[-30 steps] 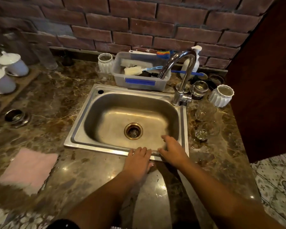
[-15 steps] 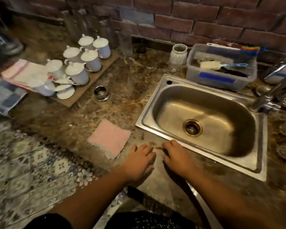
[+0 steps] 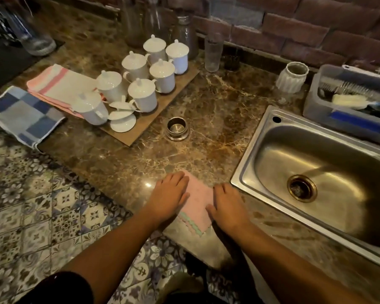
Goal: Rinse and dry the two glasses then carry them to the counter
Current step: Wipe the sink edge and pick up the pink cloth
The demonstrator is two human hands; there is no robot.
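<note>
Pink cloth (image 3: 197,205) lay on the worktop (image 3: 217,128) beside the sink (image 3: 248,154); left hand (image 3: 169,198) and right hand (image 3: 228,208) rested on it, fingers released.

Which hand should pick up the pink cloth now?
Probably left: the left hand lies flat over more of the pink cloth, while the right hand covers only its edge nearer the sink.

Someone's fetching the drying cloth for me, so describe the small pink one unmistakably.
Find the steel sink; just left of it, at the front edge of the counter, lies the pink cloth, under the left hand and right hand. Unlike the striped towel and blue checked cloth far left, it is plain pink with a scalloped green-trimmed hem.
</note>
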